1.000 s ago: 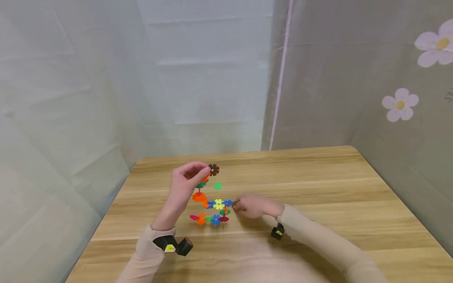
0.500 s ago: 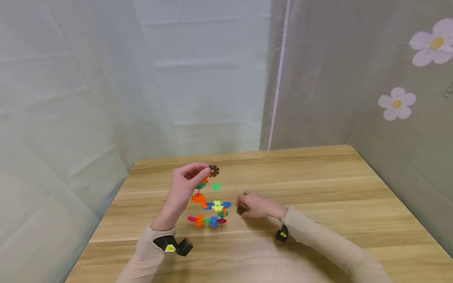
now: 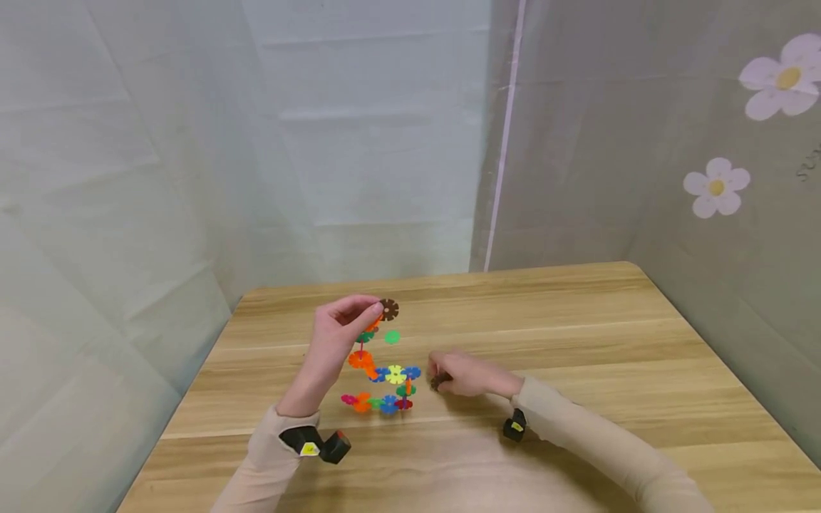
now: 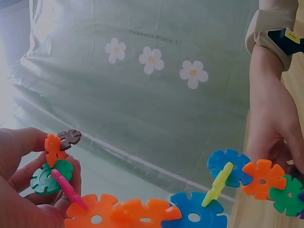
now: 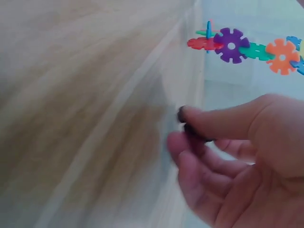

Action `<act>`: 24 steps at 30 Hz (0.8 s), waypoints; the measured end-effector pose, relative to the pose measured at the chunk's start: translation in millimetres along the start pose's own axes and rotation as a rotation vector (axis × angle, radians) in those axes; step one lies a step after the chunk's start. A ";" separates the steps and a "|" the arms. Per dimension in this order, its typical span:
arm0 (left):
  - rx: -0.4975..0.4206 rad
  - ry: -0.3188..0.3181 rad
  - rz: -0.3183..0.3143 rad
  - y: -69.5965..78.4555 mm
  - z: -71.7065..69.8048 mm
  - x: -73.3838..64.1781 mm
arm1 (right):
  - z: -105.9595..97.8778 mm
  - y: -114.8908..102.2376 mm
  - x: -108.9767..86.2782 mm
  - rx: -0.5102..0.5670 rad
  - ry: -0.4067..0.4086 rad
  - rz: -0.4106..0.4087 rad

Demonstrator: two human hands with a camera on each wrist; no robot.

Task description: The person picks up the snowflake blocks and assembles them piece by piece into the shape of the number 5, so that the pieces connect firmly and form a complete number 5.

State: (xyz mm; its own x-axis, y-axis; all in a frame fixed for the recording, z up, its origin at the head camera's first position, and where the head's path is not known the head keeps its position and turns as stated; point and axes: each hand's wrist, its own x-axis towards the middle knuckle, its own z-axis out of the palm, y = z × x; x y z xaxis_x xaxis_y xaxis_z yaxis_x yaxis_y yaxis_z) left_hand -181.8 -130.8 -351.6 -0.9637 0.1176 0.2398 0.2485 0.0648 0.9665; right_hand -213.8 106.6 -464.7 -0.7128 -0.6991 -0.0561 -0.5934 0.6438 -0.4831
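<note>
A chain of slotted plastic snowflake discs (image 3: 395,374), in orange, blue, green, yellow and other colours, hangs from my left hand (image 3: 336,335). Its fingers pinch the top end, by an orange disc (image 4: 53,149) with a brown disc (image 3: 388,310) joined to it. The chain bends right, then doubles back lower down; whether its lowest row touches the table I cannot tell. To the chain's right, just apart from it, my right hand (image 3: 467,373) pinches a loose brown disc (image 3: 439,381). In the right wrist view, thumb and fingers partly cover this dark disc (image 5: 194,133).
A light green disc (image 3: 392,337) shows beside the chain; its link to the chain is unclear. The wooden table (image 3: 545,313) spreads under both hands. Pale curtains (image 3: 378,142) with printed flowers (image 3: 716,187) enclose its back and sides. Each wrist wears a black camera (image 3: 334,447).
My right hand has drawn slightly right, away from the chain's blue disc, with the brown disc in its fingers. Lately that disc has turned a little. The left hand stays almost still.
</note>
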 end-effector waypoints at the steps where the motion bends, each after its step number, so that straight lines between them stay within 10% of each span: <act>1: -0.002 0.001 0.000 0.1 0.2 0.3 | -0.3 0.3 -0.6 0.016 0.012 -0.009; 24: -0.010 -0.011 0.002 -1.9 0.5 0.9 | -15.9 -18.4 -17.3 0.277 0.350 -0.177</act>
State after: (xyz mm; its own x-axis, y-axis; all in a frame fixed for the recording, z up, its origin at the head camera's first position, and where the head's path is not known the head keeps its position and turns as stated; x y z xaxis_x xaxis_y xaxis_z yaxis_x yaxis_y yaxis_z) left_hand -183.0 -130.3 -353.3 -0.9620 0.1286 0.2407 0.2492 0.0551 0.9669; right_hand -196.5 111.8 -441.0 -0.7210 -0.6133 0.3225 -0.6290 0.3842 -0.6758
